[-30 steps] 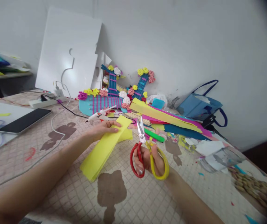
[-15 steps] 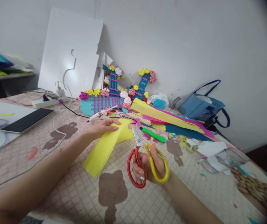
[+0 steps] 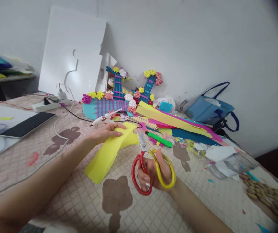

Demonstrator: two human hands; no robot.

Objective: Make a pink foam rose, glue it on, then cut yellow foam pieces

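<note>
A long folded strip of yellow crepe paper (image 3: pixel 107 155) hangs from my left hand (image 3: pixel 108 132), which pinches it near its upper end. My right hand (image 3: pixel 153 173) has its fingers through the loops of a pair of scissors (image 3: pixel 142 145), one handle red and the other yellow. The scissors point away from me with the blades slightly parted, just right of the paper's far end. Beyond the blades lies a green-handled tool (image 3: pixel 159 139). Behind my left hand rests a white hot glue gun (image 3: pixel 105 118).
Decorated blue boards with paper flowers (image 3: pixel 109 105) stand at the back. Stacked crepe paper strips (image 3: pixel 175 119) lie right of them, near a blue bag (image 3: pixel 209 108). A phone (image 3: pixel 28 124), a power strip (image 3: pixel 51 105) and a white cable are on the left; peanuts (image 3: pixel 262 194) lie at right.
Almost nothing differs. The whole view has shifted very slightly, and both hands keep their hold on the paper and the scissors.
</note>
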